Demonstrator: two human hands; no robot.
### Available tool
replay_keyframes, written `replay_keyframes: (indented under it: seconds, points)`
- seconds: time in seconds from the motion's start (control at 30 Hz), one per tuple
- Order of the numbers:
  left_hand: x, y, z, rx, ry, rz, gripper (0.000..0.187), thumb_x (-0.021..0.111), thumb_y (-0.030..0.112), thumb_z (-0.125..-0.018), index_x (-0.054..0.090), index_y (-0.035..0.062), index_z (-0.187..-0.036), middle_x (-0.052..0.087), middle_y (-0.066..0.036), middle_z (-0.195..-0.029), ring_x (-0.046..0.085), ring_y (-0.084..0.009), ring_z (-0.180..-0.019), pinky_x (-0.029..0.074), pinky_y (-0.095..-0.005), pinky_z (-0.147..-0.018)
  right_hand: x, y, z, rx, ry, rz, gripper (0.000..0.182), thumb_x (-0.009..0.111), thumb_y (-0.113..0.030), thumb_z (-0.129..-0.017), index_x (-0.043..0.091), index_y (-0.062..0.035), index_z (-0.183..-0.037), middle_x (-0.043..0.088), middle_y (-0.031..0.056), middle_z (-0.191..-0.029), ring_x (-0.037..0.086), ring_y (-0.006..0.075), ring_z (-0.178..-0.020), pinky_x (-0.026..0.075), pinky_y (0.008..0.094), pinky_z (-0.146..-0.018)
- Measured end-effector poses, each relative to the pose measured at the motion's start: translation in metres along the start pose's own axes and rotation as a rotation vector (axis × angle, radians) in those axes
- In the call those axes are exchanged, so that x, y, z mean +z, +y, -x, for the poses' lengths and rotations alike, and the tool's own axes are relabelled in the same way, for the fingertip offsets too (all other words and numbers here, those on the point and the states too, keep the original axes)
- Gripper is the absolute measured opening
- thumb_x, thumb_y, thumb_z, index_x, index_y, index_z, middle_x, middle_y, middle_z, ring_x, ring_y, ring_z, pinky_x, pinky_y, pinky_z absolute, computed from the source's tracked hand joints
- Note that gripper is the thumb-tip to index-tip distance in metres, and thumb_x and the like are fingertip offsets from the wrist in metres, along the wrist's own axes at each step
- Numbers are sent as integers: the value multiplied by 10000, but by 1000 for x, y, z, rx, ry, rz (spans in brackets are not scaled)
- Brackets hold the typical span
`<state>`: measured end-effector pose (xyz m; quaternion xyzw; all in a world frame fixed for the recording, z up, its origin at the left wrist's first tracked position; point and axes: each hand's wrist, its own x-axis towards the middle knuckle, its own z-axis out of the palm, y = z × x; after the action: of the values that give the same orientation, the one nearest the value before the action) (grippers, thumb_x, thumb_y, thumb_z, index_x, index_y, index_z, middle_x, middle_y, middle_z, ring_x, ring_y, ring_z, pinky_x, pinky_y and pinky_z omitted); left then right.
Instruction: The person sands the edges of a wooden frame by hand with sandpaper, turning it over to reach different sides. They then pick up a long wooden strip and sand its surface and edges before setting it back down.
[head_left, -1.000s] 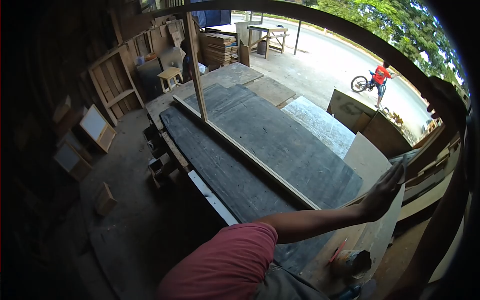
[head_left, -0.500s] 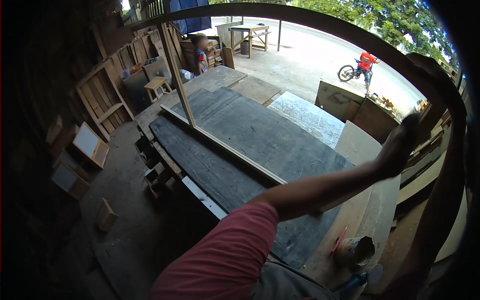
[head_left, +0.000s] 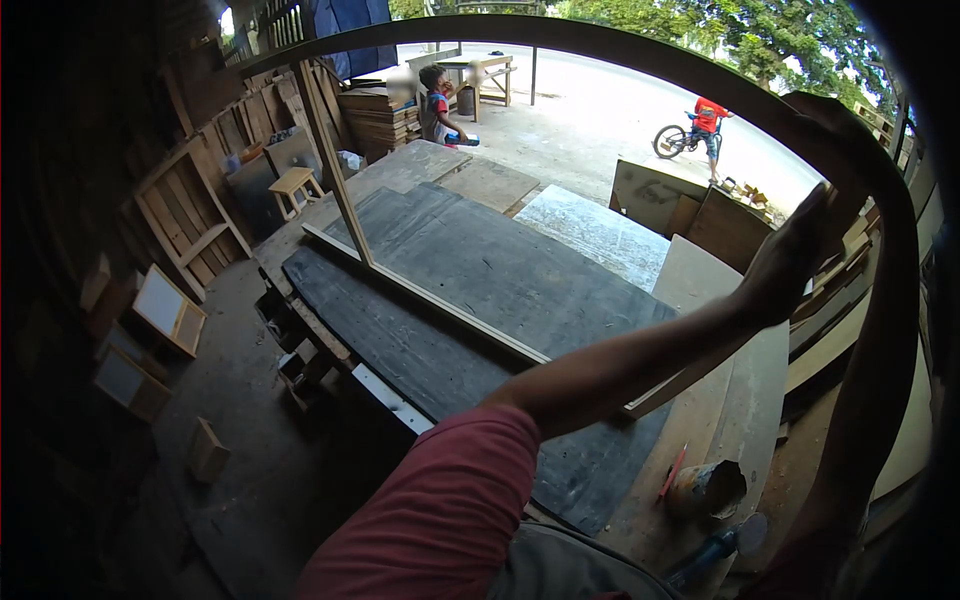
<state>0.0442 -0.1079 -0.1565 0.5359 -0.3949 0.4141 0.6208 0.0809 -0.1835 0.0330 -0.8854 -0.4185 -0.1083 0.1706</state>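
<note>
A large wooden frame (head_left: 338, 170) stands upright on the dark-topped workbench (head_left: 520, 260), its bottom rail along the bench and its top rail arching across the view. At the frame's upper right corner, my right hand (head_left: 838, 140) is closed around the wood. My left hand (head_left: 785, 262) reaches across from below in a maroon sleeve and lies against the frame's right post, fingers stretched upward; its palm side is hidden. Below my left arm the foot of that post shows on the bench. A worn can (head_left: 706, 490) and a red pencil (head_left: 675, 470) are at the near right.
A wooden stool (head_left: 295, 188) and slatted panel (head_left: 195, 215) stand at left. Several boards lean at right. A power tool or similar object (head_left: 715, 555) lies near my body. Beyond the bench are a person (head_left: 440, 110) and another person with a bicycle (head_left: 708, 125).
My left hand has slid higher along the right post. The view has shifted slightly. The person behind the bench has stepped rightward, and a blue item now shows in their hand.
</note>
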Motion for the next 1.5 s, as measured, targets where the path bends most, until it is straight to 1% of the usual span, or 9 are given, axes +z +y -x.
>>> replay_keyframes:
  seconds: [0.17, 0.27, 0.47, 0.7, 0.83, 1.1, 1.2, 1.33, 1.5]
  points:
    - [4, 1, 37, -29, 121, -97, 481, 284, 215, -1083, 283, 3, -1514, 422, -244, -1492, 417, -344, -1390, 317, -401, -1147, -9, -3, -5, -53, -151, -20, 639, 636, -463, -932, 516, -51, -1404, 550, 147, -1403, 514, 256, -1307, 387, 367, -1089]
    - [2, 11, -3, -21, 3, -168, 492, 306, 213, -1075, 275, 10, -1523, 392, -256, -1508, 391, -363, -1406, 295, -401, -1163, 3, 15, -11, -241, 97, 137, 507, 567, -429, -963, 604, -45, -1291, 683, 131, -1146, 643, 212, -1081, 467, 322, -968]
    - [-2, 2, 79, -15, 87, -380, 534, 426, 115, -1018, 272, -32, -1508, 353, -302, -1512, 408, -427, -1375, 396, -437, -1098, -3, 9, -6, -217, 13, 71, 532, 552, -446, -974, 590, -30, -1302, 668, 137, -1182, 635, 235, -1108, 463, 332, -981]
    - [9, 12, -2, 116, 28, -327, 552, 373, 5, -998, 203, -44, -1521, 211, -332, -1556, 344, -468, -1397, 345, -460, -1145, -5, 28, -18, -161, 22, 93, 580, 567, -455, -967, 538, -45, -1376, 609, 157, -1308, 577, 257, -1221, 422, 351, -1049]
    - [11, 0, 66, 62, 63, -508, 558, 381, -32, -985, 218, -41, -1519, 209, -304, -1569, 259, -450, -1443, 321, -493, -1162, -6, 27, -19, -173, 39, 115, 579, 583, -434, -964, 526, -50, -1394, 596, 153, -1326, 569, 261, -1223, 415, 357, -1056]
    - [10, 4, 26, 178, 49, -483, 551, 374, -1, -995, 255, 13, -1532, 184, -277, -1589, 234, -429, -1460, 292, -494, -1178, -6, 65, -38, -116, -9, -150, 604, 586, -466, -962, 524, -51, -1397, 579, 148, -1333, 556, 264, -1247, 413, 348, -1073]
    - [7, 5, 75, 1, 50, -485, 502, 332, 22, -1024, 270, 0, -1521, 205, -282, -1581, 223, -449, -1457, 286, -497, -1176, -4, 45, -28, -218, 128, 146, 588, 598, -431, -967, 514, -43, -1400, 597, 145, -1295, 618, 240, -1161, 473, 334, -1004]
    - [8, 15, 0, 201, 30, -470, 535, 358, 1, -1000, 254, -10, -1524, 211, -302, -1570, 223, -447, -1458, 288, -500, -1175, -4, 47, -39, -147, -88, -135, 567, 617, -405, -963, 523, -38, -1386, 623, 139, -1233, 673, 206, -1034, 521, 325, -918]
    - [5, 4, 58, 65, 64, -424, 545, 333, -43, -984, 254, -21, -1522, 207, -288, -1579, 246, -442, -1452, 314, -497, -1160, -4, 14, -22, -184, -91, -123, 561, 616, -406, -964, 529, -39, -1380, 643, 128, -1189, 679, 194, -995, 528, 328, -899]
